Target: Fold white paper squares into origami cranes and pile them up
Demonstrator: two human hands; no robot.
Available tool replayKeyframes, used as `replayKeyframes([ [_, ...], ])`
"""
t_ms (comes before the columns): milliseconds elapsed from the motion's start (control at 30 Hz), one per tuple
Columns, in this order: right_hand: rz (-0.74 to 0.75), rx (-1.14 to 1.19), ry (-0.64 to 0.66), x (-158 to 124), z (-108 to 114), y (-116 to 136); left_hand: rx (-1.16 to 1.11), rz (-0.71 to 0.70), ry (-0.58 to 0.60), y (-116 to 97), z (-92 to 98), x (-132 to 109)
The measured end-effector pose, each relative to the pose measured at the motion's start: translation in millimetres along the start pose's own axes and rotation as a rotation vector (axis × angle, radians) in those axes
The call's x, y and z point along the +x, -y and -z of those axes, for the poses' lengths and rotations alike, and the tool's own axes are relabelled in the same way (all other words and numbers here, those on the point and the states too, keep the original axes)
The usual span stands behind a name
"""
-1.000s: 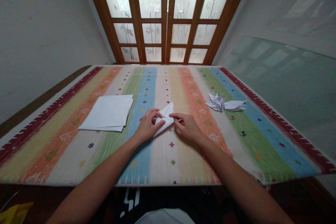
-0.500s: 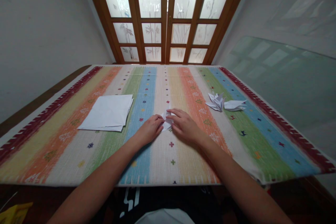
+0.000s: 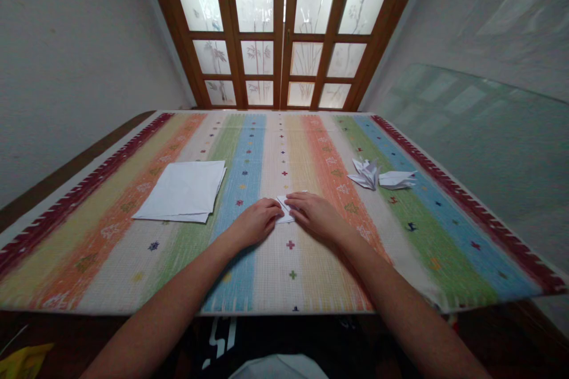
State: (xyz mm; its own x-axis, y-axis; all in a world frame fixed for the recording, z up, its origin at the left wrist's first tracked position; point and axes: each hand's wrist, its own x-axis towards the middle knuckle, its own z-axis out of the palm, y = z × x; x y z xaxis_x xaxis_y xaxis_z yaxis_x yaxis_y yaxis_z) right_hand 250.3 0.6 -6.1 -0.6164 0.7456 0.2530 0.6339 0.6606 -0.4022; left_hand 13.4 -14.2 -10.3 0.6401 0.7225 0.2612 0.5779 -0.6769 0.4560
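The person is working at a striped cloth-covered surface (image 3: pixel 111 260), with both forearms extending forward from the lower edge of the view. A small folded paper (image 3: pixel 283 212) is lying flat on the cloth near the centre of the surface, between the two hands and partly hidden by them.

The left hand (image 3: pixel 255 225) is resting palm-down, with its fingers (image 3: pixel 267 208) lying together and their tips touching or just beside the paper's left side. The right hand (image 3: pixel 315 216) is reaching in from the other side, with its fingers (image 3: pixel 297 200) extending over the paper's upper part. Neither hand is lifting the paper. Whether the fingers are pinching it or only pressing on it cannot be told from this view.

Progress, as judged from the layout: two pieces appear finished, a spiky figure (image 3: pixel 367 173) and a flatter figure (image 3: pixel 397 178), which are lying close together to the right, clear of both hands. A third piece, the folded paper, is being worked on under the hands, and its final form is not determinable. A stack (image 3: pixel 182 189) of unfolded white sheets is lying to the left, untouched, and represents the material left. Glazed wooden doors (image 3: pixel 280 41) are standing beyond the far edge of the surface.
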Motion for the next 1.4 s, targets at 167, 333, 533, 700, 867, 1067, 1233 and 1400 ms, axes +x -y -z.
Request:
replayKeyframes([
  [167, -0.076, -0.068, 0.027, 0.9, 6.5, 3.6, 0.054, 0.030, 0.031, -0.6, 3.4, 0.1],
  [333, 0.044, -0.029, -0.048, 0.7, 2.9, 1.9, 0.065, 0.024, 0.042, 0.2, 2.0, 0.5],
  [533, 0.108, 0.134, 0.078, -0.5, -4.2, -1.9, 0.046, 0.027, 0.035, 2.0, 0.9, -0.7],
  [700, 0.103, 0.185, 0.122, -2.4, -1.0, -2.6, -0.018, 0.046, -0.007, -3.4, 5.9, -2.8],
  [867, 0.093, 0.209, 0.020, -7.0, 9.7, -0.7, -0.052, 0.087, -0.051, -7.7, 9.4, -3.9],
  [1067, 0.080, 0.184, 0.037, -9.4, 13.9, -7.6, -0.026, 0.073, 0.001, -4.6, 6.7, -2.5],
  [1233, 0.126, 0.163, 0.093, -6.3, 12.8, -8.7, 0.003, 0.049, 0.013, -7.9, 10.5, -0.6],
  [1400, 0.156, 0.102, -0.016, -4.7, 16.4, 0.0, 0.021, 0.058, 0.046, -8.1, 9.8, -1.3],
])
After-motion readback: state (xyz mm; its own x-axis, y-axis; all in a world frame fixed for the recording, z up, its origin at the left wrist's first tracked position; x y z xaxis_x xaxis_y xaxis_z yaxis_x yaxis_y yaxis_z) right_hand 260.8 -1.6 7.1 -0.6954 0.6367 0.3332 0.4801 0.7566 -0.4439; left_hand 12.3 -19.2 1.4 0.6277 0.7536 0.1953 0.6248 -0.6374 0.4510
